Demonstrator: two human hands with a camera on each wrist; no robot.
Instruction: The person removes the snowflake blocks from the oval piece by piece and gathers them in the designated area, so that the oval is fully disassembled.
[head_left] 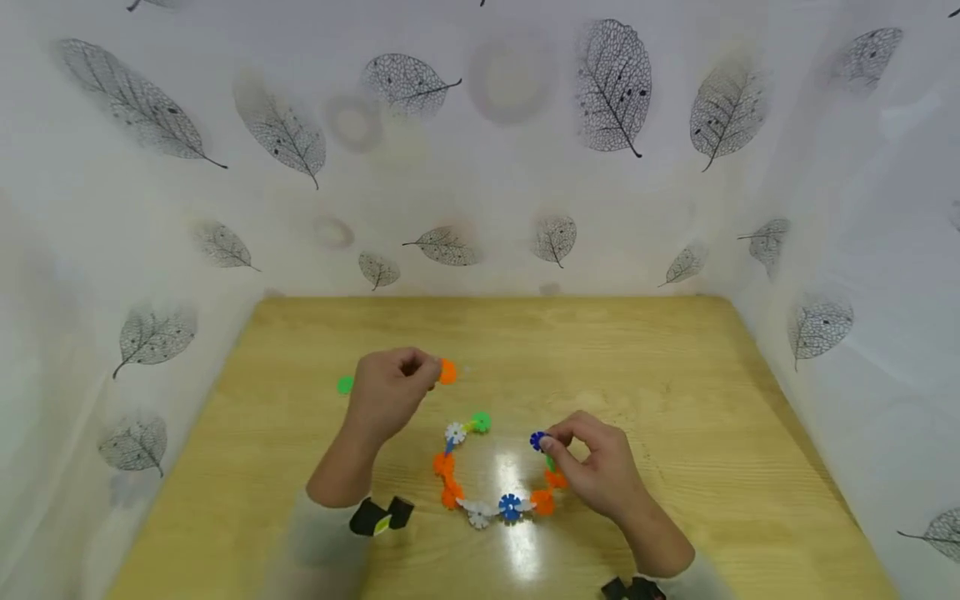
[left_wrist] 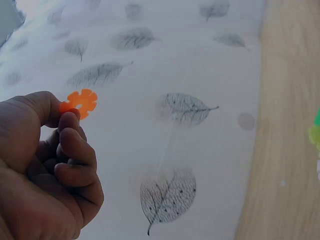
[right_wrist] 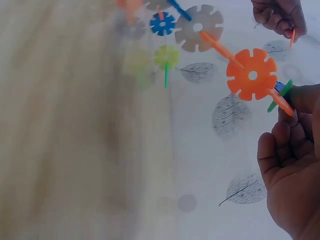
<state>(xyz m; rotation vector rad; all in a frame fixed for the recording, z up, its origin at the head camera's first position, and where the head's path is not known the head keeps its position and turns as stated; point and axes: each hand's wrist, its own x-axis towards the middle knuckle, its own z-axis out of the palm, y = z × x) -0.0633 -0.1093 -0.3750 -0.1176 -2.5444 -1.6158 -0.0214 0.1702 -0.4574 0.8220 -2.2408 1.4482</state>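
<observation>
My left hand [head_left: 386, 392] pinches a loose orange notched plastic disc [left_wrist: 84, 102] between thumb and forefinger, raised above the table. In the head view my right hand [head_left: 600, 467] holds a dark blue notched disc [head_left: 537, 440] at the right end of a curved chain of interlocked snowflake discs [head_left: 510, 507]. Beside that blue disc in the right wrist view come a green disc [right_wrist: 281, 96] and an orange disc [right_wrist: 251, 75], joined edge to face. The chain's other end is a green disc [head_left: 482, 422], apart from both hands. The two hands stand apart.
A single green disc [head_left: 345, 385] shows just left of my left hand. The wooden table [head_left: 675, 375] ends at pale hanging cloth [head_left: 480, 167] printed with leaves, at the back and on both sides.
</observation>
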